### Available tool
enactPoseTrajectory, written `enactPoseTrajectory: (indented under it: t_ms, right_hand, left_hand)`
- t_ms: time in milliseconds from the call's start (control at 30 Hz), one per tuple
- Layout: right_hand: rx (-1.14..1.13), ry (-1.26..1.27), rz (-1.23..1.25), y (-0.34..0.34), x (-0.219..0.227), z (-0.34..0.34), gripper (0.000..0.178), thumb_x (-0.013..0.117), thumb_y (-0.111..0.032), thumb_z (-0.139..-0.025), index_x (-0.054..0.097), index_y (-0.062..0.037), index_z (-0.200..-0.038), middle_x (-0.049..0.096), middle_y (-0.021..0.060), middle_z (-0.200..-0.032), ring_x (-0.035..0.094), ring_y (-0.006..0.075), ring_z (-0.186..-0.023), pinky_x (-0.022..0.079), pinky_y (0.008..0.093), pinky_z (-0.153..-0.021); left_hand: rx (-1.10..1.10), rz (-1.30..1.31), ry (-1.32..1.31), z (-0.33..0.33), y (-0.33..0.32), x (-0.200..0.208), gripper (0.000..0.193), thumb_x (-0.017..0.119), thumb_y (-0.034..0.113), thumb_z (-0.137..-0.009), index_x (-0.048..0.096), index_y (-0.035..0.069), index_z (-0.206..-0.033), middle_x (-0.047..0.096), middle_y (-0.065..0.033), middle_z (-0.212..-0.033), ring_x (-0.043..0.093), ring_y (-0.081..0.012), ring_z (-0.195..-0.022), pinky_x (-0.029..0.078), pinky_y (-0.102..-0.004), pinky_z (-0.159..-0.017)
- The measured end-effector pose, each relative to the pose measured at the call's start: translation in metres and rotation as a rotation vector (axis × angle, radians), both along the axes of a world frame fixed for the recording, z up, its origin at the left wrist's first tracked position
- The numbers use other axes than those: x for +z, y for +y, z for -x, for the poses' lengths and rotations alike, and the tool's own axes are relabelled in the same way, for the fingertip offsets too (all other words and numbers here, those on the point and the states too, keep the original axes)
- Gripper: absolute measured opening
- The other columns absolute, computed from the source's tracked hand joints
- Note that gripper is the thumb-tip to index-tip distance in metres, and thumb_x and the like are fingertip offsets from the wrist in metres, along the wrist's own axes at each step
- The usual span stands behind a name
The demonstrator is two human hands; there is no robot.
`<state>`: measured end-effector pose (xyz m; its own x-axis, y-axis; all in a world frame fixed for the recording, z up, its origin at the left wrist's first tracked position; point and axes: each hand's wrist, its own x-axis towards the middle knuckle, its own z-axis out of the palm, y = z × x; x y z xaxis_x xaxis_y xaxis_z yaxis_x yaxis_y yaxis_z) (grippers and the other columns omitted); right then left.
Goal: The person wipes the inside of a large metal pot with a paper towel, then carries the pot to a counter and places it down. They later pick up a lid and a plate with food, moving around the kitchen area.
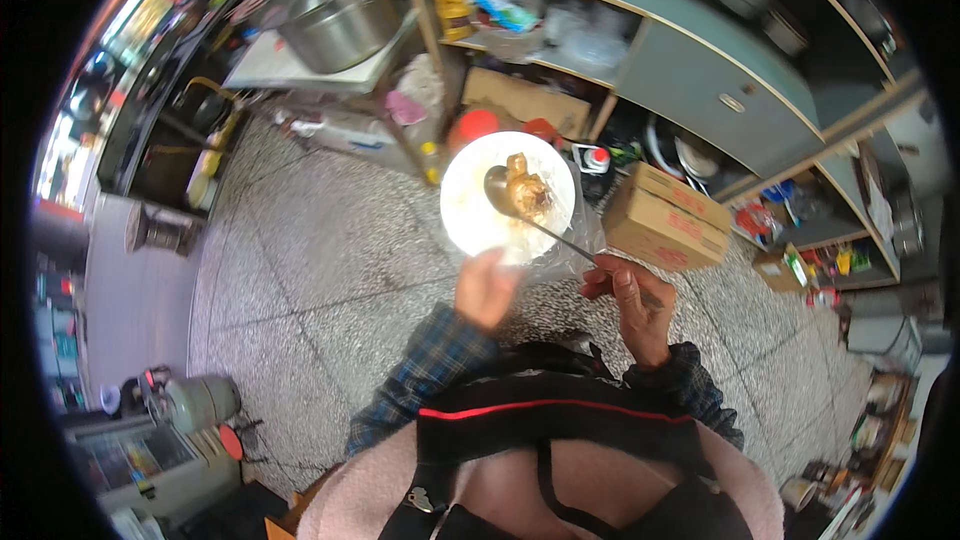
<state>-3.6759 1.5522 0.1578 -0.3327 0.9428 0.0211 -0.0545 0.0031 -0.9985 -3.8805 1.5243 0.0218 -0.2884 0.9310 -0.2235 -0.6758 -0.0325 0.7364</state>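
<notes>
A round white plate (465, 202) is in front of me, with brown pieces of food (528, 192) on its right half. Clear plastic film (588, 230) shows under and beside its right edge; what bears the plate is hidden. My right hand (637, 305) is closed around the handle of a long metal spoon (560, 238). The spoon's dark bowl rests among the food, and its handle slants down to the right. At the plate's near rim is my left hand (484, 290), its fingers smeared by motion. Whether it grips the rim or film cannot be told.
A closed cardboard box (668, 220) stands on the speckled floor (300, 270) to the right. Beyond the plate is a grey-blue cabinet (700, 75) with cluttered shelves. A large steel pot (340, 20) sits on a table at far left. A gas cylinder (200, 402) stands lower left.
</notes>
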Motion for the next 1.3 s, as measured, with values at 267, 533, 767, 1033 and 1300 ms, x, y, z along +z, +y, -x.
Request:
enactPoseTrajectory:
  t_ms: [267, 533, 767, 1033, 1300]
  right_hand:
    - [0.376, -0.213, -0.253, -0.034, 0.007, 0.177, 0.019, 0.051, -0.004, -0.091, 0.063, 0.0075, -0.101, 0.067, 0.0114, -0.084, 0.066, 0.0182, -0.079, 0.052, 0.0285, -0.073]
    - [0.744, -0.256, -0.708, -0.021, 0.012, 0.305, 0.015, 0.059, 0.003, -0.083, 0.064, 0.0025, -0.097, 0.066, 0.0113, -0.084, 0.066, 0.0195, -0.076, 0.052, 0.0276, -0.068]
    - [0.966, -0.139, -0.783, 0.029, -0.014, 0.411, 0.015, 0.06, 0.003, -0.082, 0.064, 0.0016, -0.097, 0.066, 0.0117, -0.085, 0.066, 0.0205, -0.077, 0.051, 0.0278, -0.068]
    - [1.336, -0.11, -0.306, 0.095, -0.042, 0.545, 0.034, 0.056, -0.003, -0.088, 0.051, 0.0027, -0.121, 0.066, 0.0122, -0.098, 0.066, 0.0164, -0.09, 0.051, 0.0285, -0.08]
    - [1.534, -0.098, -0.072, 0.077, -0.089, 0.675, 0.058, 0.068, -0.003, -0.081, 0.039, 0.003, -0.131, 0.066, 0.01, -0.096, 0.062, 0.0131, -0.088, 0.05, 0.0277, -0.078]
  left_hand:
    - [0.307, -0.127, -0.562, 0.161, -0.086, 0.017, 0.048, 0.052, -0.002, -0.082, 0.039, -0.002, -0.128, 0.051, -0.0175, -0.127, 0.053, -0.0307, -0.113, 0.042, -0.0462, -0.098]
    - [0.404, 0.133, 0.393, 0.254, -0.132, -0.03, 0.046, 0.049, -0.004, -0.084, 0.04, 0.003, -0.129, 0.052, -0.0145, -0.124, 0.054, -0.0294, -0.11, 0.048, -0.0424, -0.091]
    - [0.592, 0.165, 0.386, 0.329, -0.126, -0.024, 0.046, 0.048, -0.003, -0.084, 0.041, 0.002, -0.129, 0.052, -0.0151, -0.123, 0.056, -0.0286, -0.108, 0.051, -0.0405, -0.086]
    - [0.852, 0.097, -0.112, 0.418, -0.12, 0.035, 0.036, 0.048, 0.0, -0.085, 0.044, -0.007, -0.12, 0.053, -0.0157, -0.117, 0.057, -0.0271, -0.105, 0.053, -0.0364, -0.086]
    - [1.156, -0.006, -0.324, 0.498, -0.145, 0.036, 0.049, 0.051, 0.001, -0.082, 0.038, -0.005, -0.129, 0.052, -0.017, -0.123, 0.055, -0.0307, -0.11, 0.05, -0.0433, -0.089]
